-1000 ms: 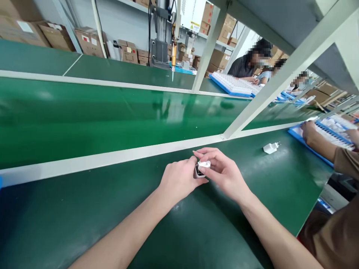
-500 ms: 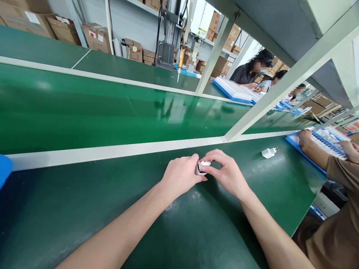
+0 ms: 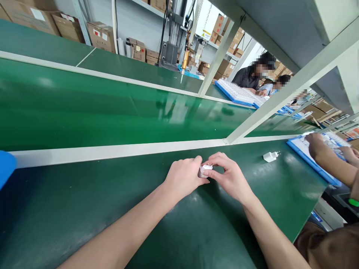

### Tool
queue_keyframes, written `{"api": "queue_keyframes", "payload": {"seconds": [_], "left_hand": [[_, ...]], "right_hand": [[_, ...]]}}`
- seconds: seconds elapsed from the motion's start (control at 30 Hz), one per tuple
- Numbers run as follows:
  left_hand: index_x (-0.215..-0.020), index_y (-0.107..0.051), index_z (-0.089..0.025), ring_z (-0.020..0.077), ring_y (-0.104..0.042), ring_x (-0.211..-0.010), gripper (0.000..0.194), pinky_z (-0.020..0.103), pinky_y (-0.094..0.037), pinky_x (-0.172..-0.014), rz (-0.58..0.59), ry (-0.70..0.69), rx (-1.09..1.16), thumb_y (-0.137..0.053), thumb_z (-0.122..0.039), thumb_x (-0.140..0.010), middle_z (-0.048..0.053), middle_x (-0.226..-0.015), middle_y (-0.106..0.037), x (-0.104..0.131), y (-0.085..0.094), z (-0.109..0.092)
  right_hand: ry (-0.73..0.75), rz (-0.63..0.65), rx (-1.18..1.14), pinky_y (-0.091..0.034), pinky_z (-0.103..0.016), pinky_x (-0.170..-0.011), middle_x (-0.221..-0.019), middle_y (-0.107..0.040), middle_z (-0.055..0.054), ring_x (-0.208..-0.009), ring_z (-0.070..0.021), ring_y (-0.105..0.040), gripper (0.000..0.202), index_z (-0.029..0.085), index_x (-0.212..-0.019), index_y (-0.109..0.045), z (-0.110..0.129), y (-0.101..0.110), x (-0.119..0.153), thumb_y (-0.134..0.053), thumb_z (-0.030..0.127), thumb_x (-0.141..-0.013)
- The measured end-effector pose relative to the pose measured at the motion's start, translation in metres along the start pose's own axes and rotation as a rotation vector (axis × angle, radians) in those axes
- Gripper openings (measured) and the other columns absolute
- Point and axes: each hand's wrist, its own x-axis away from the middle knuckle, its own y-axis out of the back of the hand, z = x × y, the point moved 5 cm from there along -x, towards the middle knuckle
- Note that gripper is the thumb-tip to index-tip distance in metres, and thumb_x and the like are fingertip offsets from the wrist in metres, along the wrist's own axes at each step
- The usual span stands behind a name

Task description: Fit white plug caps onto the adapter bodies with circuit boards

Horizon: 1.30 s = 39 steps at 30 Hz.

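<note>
Both my hands meet over the dark green table (image 3: 84, 209), a little in front of its white edge strip. My left hand (image 3: 182, 177) grips a small white charger body (image 3: 204, 170) from the left. My right hand (image 3: 228, 175) closes on the same piece from the right, its fingertips pressing on the top of it. Most of the piece is hidden between my fingers. A second white charger (image 3: 270, 156) with two pins lies loose on the table to the right, apart from my hands.
A glossy green conveyor belt (image 3: 98, 108) runs behind the white strip, crossed by a slanted white frame post (image 3: 269, 106). A co-worker's hands (image 3: 318, 145) reach into a blue tray (image 3: 311, 160) at right. More people and blue trays sit farther back. A blue object (image 3: 5, 168) shows at left.
My right hand's fingers have closed down onto the white piece, covering its open dark end. The camera has drifted left a little. The co-worker's hands have shifted over the blue tray.
</note>
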Motion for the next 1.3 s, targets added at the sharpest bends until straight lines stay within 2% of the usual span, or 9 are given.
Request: {"api": "queue_keyframes", "payload": {"seconds": [0.23, 0.47, 0.67, 0.8, 0.93, 1.0, 1.13, 1.2, 1.3], "left_hand": [[-0.094, -0.055, -0.023, 0.0269, -0.072, -0.083, 0.037, 0.030, -0.040, -0.056, -0.007, -0.008, -0.005, -0.075, -0.050, -0.077, 0.002, -0.092, -0.074, -0.001, -0.001, 0.001], [-0.098, -0.057, -0.023, 0.0289, -0.073, -0.084, 0.038, 0.033, -0.045, -0.060, 0.004, -0.009, -0.004, -0.074, -0.050, -0.078, 0.003, -0.093, -0.074, 0.000, -0.002, 0.000], [-0.101, -0.057, -0.024, 0.0292, -0.073, -0.086, 0.040, 0.033, -0.047, -0.063, 0.006, -0.013, 0.008, -0.074, -0.052, -0.079, 0.003, -0.095, -0.074, -0.001, -0.004, 0.000], [-0.101, -0.057, -0.023, 0.0300, -0.073, -0.085, 0.041, 0.033, -0.046, -0.062, 0.000, -0.014, 0.010, -0.074, -0.053, -0.078, 0.004, -0.094, -0.074, -0.002, -0.006, 0.001], [-0.101, -0.057, -0.023, 0.0288, -0.073, -0.085, 0.039, 0.032, -0.046, -0.062, 0.002, -0.013, 0.010, -0.072, -0.051, -0.079, 0.004, -0.094, -0.074, -0.001, -0.006, 0.001], [-0.099, -0.057, -0.023, 0.0282, -0.072, -0.084, 0.037, 0.032, -0.046, -0.063, 0.004, -0.011, 0.012, -0.073, -0.050, -0.080, 0.004, -0.093, -0.074, -0.001, -0.005, 0.000], [-0.095, -0.056, -0.023, 0.0282, -0.072, -0.081, 0.038, 0.032, -0.045, -0.061, 0.004, -0.010, 0.012, -0.076, -0.050, -0.078, 0.003, -0.090, -0.074, 0.000, -0.003, -0.001], [-0.094, -0.056, -0.023, 0.0280, -0.072, -0.081, 0.037, 0.032, -0.044, -0.061, 0.004, -0.009, 0.010, -0.076, -0.050, -0.077, 0.002, -0.089, -0.074, -0.001, -0.002, -0.001], [-0.094, -0.056, -0.023, 0.0286, -0.072, -0.081, 0.036, 0.032, -0.043, -0.060, 0.001, -0.003, 0.004, -0.074, -0.051, -0.079, 0.003, -0.089, -0.074, -0.001, -0.002, -0.001]], "right_hand": [[-0.019, -0.029, -0.006, -0.047, -0.037, -0.078, -0.096, -0.065, -0.003, -0.093, -0.0223, -0.058, 0.010, 0.028, -0.090, -0.074, 0.002, 0.001, 0.002, -0.076, 0.037, -0.086], [-0.005, -0.023, 0.014, -0.046, -0.038, -0.080, -0.096, -0.065, -0.003, -0.091, -0.0217, -0.057, 0.012, 0.028, -0.093, -0.074, 0.000, 0.003, 0.001, -0.075, 0.039, -0.087], [-0.147, 0.003, -0.134, -0.046, -0.035, -0.075, -0.096, -0.064, -0.003, -0.080, -0.0183, -0.055, 0.021, 0.026, -0.090, -0.075, -0.014, 0.002, 0.000, -0.077, 0.045, -0.083], [-0.106, -0.008, -0.097, -0.045, -0.034, -0.076, -0.093, -0.060, -0.002, -0.080, -0.0175, -0.054, 0.018, 0.027, -0.089, -0.075, -0.013, 0.004, -0.001, -0.080, 0.042, -0.081], [-0.038, 0.001, -0.027, -0.046, -0.034, -0.075, -0.091, -0.063, -0.003, -0.081, -0.0184, -0.055, 0.016, 0.026, -0.088, -0.073, -0.005, 0.004, 0.001, -0.077, 0.040, -0.084], [-0.042, -0.047, -0.038, -0.046, -0.033, -0.070, -0.089, -0.064, -0.003, -0.077, -0.0176, -0.055, 0.018, 0.024, -0.088, -0.070, -0.003, 0.006, 0.002, -0.075, 0.042, -0.086], [-0.108, -0.225, -0.170, -0.043, -0.030, -0.058, -0.075, -0.060, 0.000, -0.065, -0.0150, -0.052, 0.022, 0.026, -0.100, -0.066, -0.008, 0.018, 0.005, -0.071, 0.044, -0.088], [-0.136, -0.182, -0.241, -0.044, -0.029, -0.056, -0.075, -0.061, 0.000, -0.062, -0.0144, -0.051, 0.024, 0.025, -0.099, -0.068, -0.010, 0.020, 0.005, -0.072, 0.046, -0.088], [-0.178, 0.021, -0.328, -0.051, -0.032, -0.062, -0.085, -0.068, -0.002, -0.067, -0.0155, -0.060, 0.029, 0.025, -0.105, -0.070, -0.009, 0.018, 0.004, -0.076, 0.044, -0.085]]}}
